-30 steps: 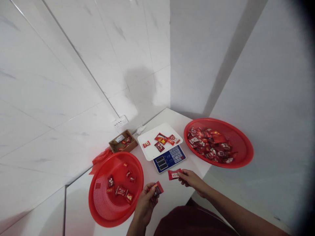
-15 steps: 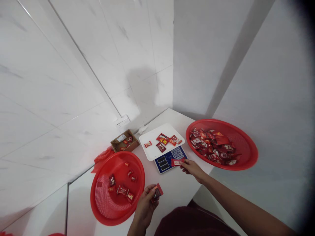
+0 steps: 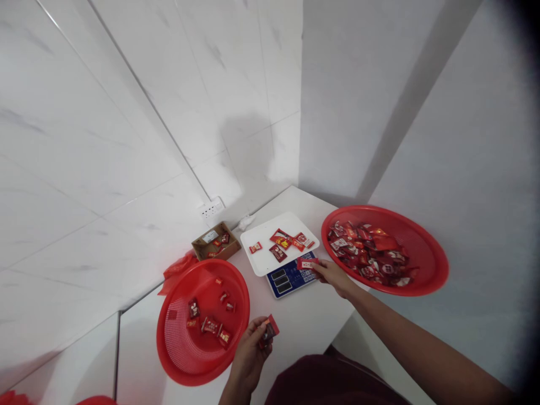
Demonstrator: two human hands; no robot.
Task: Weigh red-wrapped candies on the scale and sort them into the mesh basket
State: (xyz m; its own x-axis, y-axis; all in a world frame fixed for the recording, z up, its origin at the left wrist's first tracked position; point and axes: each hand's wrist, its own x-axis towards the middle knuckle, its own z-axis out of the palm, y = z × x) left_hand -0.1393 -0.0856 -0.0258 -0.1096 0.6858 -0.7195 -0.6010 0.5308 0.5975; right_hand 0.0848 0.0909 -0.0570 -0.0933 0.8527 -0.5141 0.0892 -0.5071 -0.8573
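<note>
Over the table's near side, my left hand (image 3: 250, 350) is closed on a dark red snack packet (image 3: 270, 331), beside the left red basket (image 3: 169, 360). My right hand (image 3: 331, 275) pinches a small red and white packet (image 3: 307, 263) above the keypad of the blue digital scale (image 3: 291, 279). Several red packets lie on the scale's white tray (image 3: 264, 261), among them a dark red packet (image 3: 277, 253) and a small packet (image 3: 255, 247) toward the left. A few wrapped pieces (image 3: 211, 325) lie scattered in the left basket.
At the right, a red basket (image 3: 434, 270) holds a heap of packets (image 3: 367, 250). A small cardboard box (image 3: 232, 247) with some packets stands by the wall, near a red plastic bag (image 3: 177, 270). A wall socket (image 3: 211, 208) is behind. Two walls meet behind the table.
My right hand has moved up and slightly right with its packet, closer to the scale's tray. My left hand has stayed nearly still. The view has shifted slightly.
</note>
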